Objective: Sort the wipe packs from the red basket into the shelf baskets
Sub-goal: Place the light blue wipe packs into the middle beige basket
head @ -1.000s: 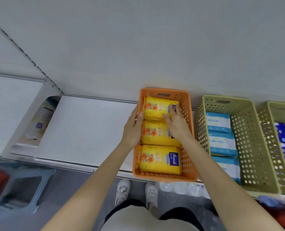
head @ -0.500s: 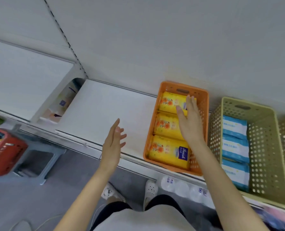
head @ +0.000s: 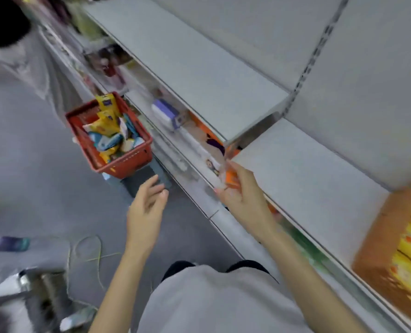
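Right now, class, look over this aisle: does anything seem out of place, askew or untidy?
Yes. In the red basket the wipe packs lie jumbled at all angles, and one yellow pack stands up past the far rim. On the floor a thin cord lies in loose loops, possibly a trip hazard.

We see the red plastic basket (head: pixel 127 162) standing upright on a low grey stool (head: pixel 139 179), just beside the lower shelves. It is heaped with soft wipe packs (head: pixel 106 123) — yellow ones with orange print, a few standing on end above the rim, and blue-and-white ones lying tilted among them. Well apart from it, at the right edge on the white shelf board (head: pixel 307 183), we find the orange perforated plastic basket (head: pixel 377 248) — blurred, with yellow wipe packs (head: pixel 410 255) lying flat in a row inside.
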Demonstrator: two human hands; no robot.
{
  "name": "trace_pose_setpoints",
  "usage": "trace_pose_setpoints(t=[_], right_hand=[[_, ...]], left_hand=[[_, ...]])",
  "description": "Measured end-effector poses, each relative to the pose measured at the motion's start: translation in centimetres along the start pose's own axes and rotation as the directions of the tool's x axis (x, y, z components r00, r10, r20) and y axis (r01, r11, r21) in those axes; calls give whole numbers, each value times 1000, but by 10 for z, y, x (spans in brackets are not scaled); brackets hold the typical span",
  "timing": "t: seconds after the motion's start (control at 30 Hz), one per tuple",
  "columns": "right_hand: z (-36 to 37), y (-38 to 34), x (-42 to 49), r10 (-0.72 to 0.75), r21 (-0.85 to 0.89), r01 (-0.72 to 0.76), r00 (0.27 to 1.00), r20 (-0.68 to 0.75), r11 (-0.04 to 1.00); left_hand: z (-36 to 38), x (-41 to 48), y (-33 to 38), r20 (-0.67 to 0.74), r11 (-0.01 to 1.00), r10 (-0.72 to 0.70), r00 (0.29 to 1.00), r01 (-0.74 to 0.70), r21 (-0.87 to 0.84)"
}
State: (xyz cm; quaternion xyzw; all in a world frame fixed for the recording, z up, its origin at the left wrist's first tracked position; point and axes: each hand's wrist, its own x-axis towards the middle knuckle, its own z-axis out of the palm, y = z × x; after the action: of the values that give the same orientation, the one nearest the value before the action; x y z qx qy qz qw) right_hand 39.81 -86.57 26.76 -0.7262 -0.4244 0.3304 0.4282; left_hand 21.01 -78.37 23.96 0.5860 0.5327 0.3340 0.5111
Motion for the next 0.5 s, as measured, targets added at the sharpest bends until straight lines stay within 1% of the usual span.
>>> trace_pose_setpoints(t=[0.1, 0.23, 0.3, 0.37, 0.43, 0.5], right_hand=[[59, -15, 22, -72, 5, 73, 982, 176, 997], [119, -30, 59, -65, -59, 88, 949, 309, 994], [144, -33, 80, -45, -91, 84, 929, 368, 992], [170, -34, 102, -12, -85, 52, 909, 416, 995], [196, -36, 130, 16, -71, 18, 895, 446, 997], [222, -37, 163, 29, -65, 1, 890, 455, 998]], left_hand=[[-59, 10, -33, -170, 995, -103, 980, 101, -21], [-113, 10, -69, -324, 975, -221, 920, 207, -77], [-130, 12, -83, -386, 958, -287, 877, 255, -133], [-141, 17, -95, -437, 934, -358, 825, 312, -176], [-149, 27, -105, -469, 909, -416, 779, 364, -202], [-154, 50, -114, -480, 888, -460, 747, 402, -225]])
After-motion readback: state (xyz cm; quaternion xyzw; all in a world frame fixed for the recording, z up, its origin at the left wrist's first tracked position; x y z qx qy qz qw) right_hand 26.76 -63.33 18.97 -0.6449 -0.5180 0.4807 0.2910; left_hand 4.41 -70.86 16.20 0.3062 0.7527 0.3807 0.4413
